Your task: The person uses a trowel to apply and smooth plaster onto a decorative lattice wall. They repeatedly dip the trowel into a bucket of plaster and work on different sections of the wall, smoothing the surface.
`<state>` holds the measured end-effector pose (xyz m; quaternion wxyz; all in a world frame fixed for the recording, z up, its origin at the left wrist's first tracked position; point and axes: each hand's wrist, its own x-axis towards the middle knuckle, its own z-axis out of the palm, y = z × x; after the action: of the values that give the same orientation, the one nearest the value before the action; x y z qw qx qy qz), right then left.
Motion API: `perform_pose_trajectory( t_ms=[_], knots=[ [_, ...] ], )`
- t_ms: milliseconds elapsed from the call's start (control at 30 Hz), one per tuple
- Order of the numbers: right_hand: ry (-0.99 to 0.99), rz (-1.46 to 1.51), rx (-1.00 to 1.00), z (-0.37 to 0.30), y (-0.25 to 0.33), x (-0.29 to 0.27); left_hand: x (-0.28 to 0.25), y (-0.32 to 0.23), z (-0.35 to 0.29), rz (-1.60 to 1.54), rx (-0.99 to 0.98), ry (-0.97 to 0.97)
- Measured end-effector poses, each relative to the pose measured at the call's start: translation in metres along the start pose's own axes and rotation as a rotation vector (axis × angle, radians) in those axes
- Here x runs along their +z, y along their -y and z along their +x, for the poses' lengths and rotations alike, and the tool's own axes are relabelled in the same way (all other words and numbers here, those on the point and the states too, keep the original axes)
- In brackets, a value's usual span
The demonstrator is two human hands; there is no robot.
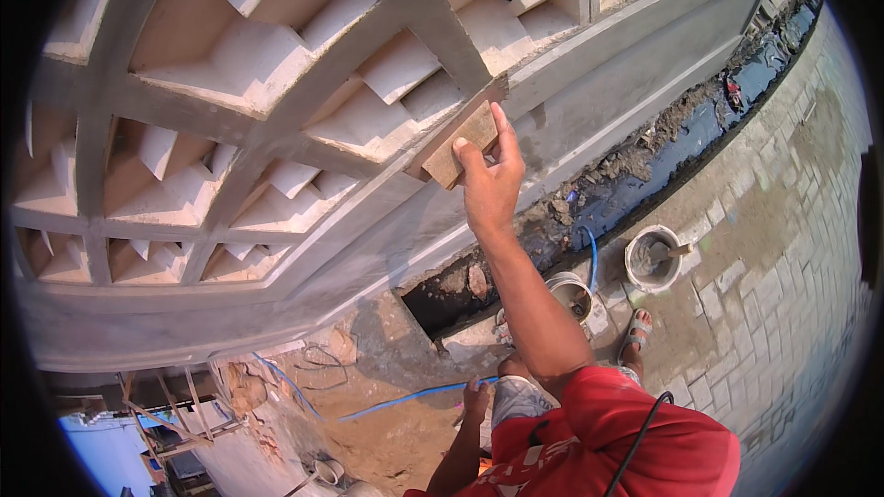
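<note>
My right hand [493, 170] is stretched up and closed round the wooden block grip of a plastering float [460, 143]. The float's thin brown blade lies against the grey ledge of a plastered wall [589, 83], just under the openwork. My thumb presses one side of the block and the fingers wrap the other. Low beside my shorts hangs my left hand [476, 398], small in the view, its fingers not clear enough to read. Above the float, a lattice of grey ribs [262, 133] frames pale angled blocks.
A bucket [656, 258] of grey mix with a tool in it stands on the paving [746, 313]. Another bucket [569, 296] is partly behind my arm. A ditch [677, 152] with dark water and rubble follows the wall's foot. A blue hose [405, 400] crosses the sandy ground.
</note>
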<state>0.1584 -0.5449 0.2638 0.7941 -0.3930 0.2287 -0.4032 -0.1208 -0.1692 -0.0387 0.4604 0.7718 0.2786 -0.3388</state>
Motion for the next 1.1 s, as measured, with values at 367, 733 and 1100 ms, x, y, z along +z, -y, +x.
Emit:
perform_pose_trajectory(
  t_ms=[367, 733, 1100],
  knots=[
    [0.155, 0.090, 0.194, -0.034, -0.048, 0.045, -0.007, 0.009, 0.003, 0.117, -0.043, -0.001],
    [0.164, 0.344, 0.120, -0.001, -0.004, -0.036, 0.002, 0.077, 0.046, 0.219, 0.180, -0.104],
    [0.128, 0.248, 0.220, -0.031, -0.041, 0.028, -0.003, 0.046, 0.016, 0.104, 0.083, -0.114]
  ],
)
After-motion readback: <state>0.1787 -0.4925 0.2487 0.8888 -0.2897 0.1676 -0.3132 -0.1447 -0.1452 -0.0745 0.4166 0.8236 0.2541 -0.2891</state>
